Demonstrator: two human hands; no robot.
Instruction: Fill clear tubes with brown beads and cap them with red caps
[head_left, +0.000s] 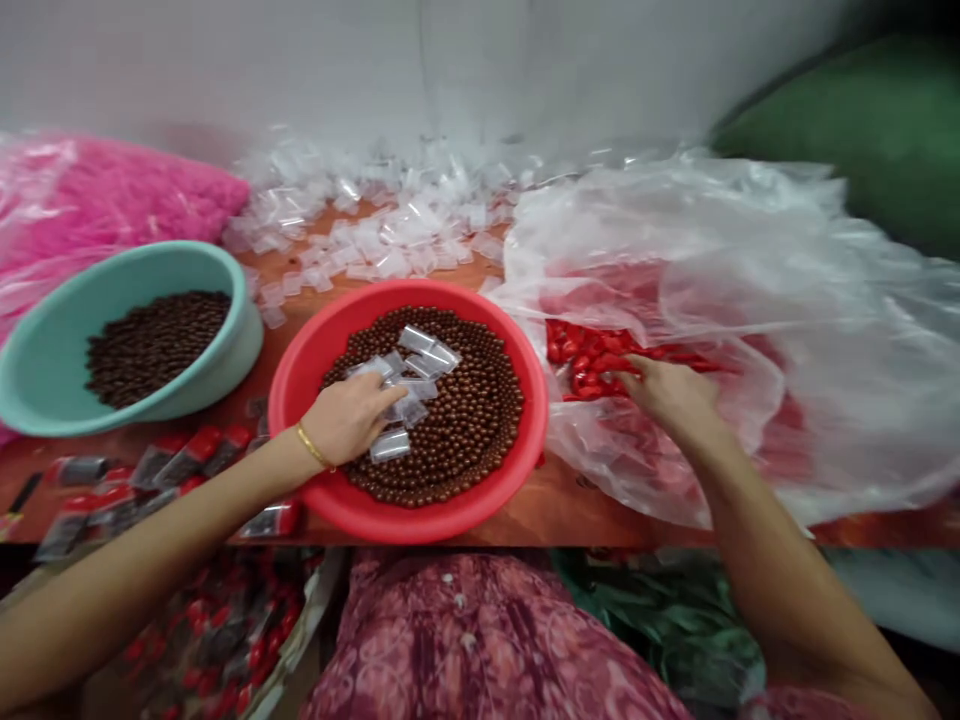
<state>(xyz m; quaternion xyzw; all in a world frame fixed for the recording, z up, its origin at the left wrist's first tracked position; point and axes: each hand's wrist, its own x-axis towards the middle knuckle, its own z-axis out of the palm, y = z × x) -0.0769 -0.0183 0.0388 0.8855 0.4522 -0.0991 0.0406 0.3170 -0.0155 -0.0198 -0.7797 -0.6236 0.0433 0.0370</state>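
My left hand (351,418) rests inside a red basin (300,385) filled with small brown beads (472,420). Its fingers are curled around several small clear plastic bags (409,385) lying on the beads. My right hand (664,390) reaches into a large clear plastic bag (720,280) to the right of the basin. Its fingertips pinch a small red piece from a heap of red pieces (585,355) inside that bag.
A teal basin (45,365) of darker brown beads stands at the left. Loose clear little bags (390,225) are heaped at the back. Filled packets (142,475) lie along the table's front left edge. A pink bag (90,195) sits far left.
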